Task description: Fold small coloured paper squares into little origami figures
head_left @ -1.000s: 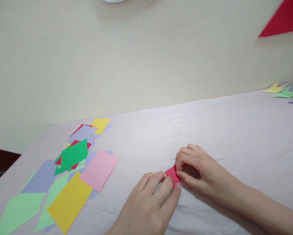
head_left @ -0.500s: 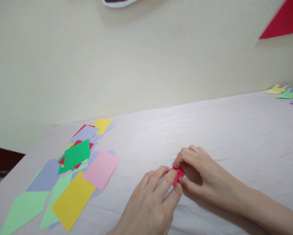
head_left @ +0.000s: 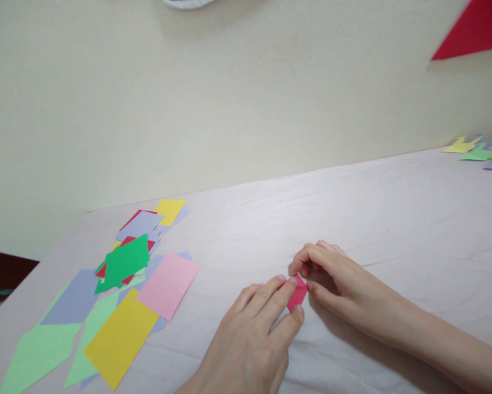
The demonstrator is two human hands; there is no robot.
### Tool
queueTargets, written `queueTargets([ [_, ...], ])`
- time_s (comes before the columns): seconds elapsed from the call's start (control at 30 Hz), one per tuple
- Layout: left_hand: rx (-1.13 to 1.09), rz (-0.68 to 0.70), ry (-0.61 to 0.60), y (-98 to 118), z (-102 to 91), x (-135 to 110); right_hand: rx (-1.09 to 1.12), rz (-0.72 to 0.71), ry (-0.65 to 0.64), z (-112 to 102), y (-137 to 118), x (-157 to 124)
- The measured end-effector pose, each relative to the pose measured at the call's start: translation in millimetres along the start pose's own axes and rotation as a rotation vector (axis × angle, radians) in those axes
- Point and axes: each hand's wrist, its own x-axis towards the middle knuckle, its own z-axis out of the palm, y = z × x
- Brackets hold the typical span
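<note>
A small folded piece of red paper (head_left: 298, 297) lies flat on the cloth-covered surface between my hands. My left hand (head_left: 256, 328) presses down on its left side, the long fingers laid over it and the thumb at its lower edge. At the paper's upper right edge is my right hand (head_left: 336, 279), fingers curled, with the index finger and thumb touching its corners. Part of the paper is hidden under the left fingers.
Loose sheets spread over the left side, among them a green sheet (head_left: 126, 262), a pink sheet (head_left: 169, 285) and a yellow sheet (head_left: 121, 338). Folded paper shapes (head_left: 478, 151) stand at the far right by the wall (head_left: 246, 109). A red triangle (head_left: 475, 30) hangs there.
The red paper now lies flatter, with a smooth face showing. My left index finger has drawn back to the left, and the right thumb has shifted up along the paper's edge.
</note>
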Motion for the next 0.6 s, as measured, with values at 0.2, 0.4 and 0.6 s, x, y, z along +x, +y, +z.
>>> queueTargets([
  [0.2,0.076,-0.009,0.023,2,7.8,-3,0.067,0.009,0.043,0,2,-1],
  [0.4,0.117,-0.017,0.104,7,11.7,-3,-0.054,-0.040,0.049,4,-1,-1],
  [0.6,0.049,-0.157,0.140,12,10.7,-3,-0.131,-0.027,0.018,6,-10,-8],
])
